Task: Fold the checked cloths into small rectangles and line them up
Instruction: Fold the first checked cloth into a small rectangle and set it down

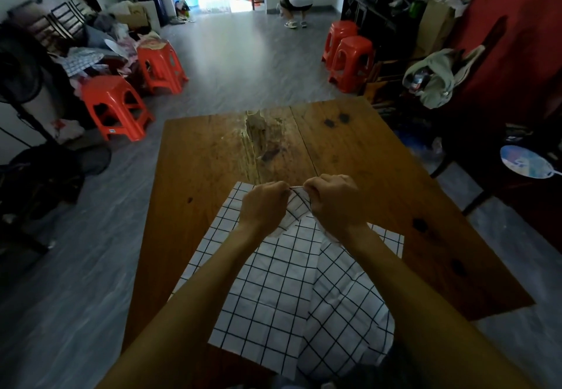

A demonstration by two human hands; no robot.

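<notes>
Both hands are pinching one lifted edge of the checked cloth [286, 282], the left hand [264, 206] and right hand [334, 203] sitting just beside each other, each grip closed tight on the fabric with a short taut strip stretching between them. The cloth is draping down from the grips and spreading over the near half of the counter [213, 151], its lower part hanging past the near edge. It is thin white fabric with a black grid, creasing softly on the right. The counter is worn brown wood, scuffed pale near the far edge. Beyond, grey flooring is running toward a bright doorway, with glossy red plastic stools [117, 105] standing on both sides.
</notes>
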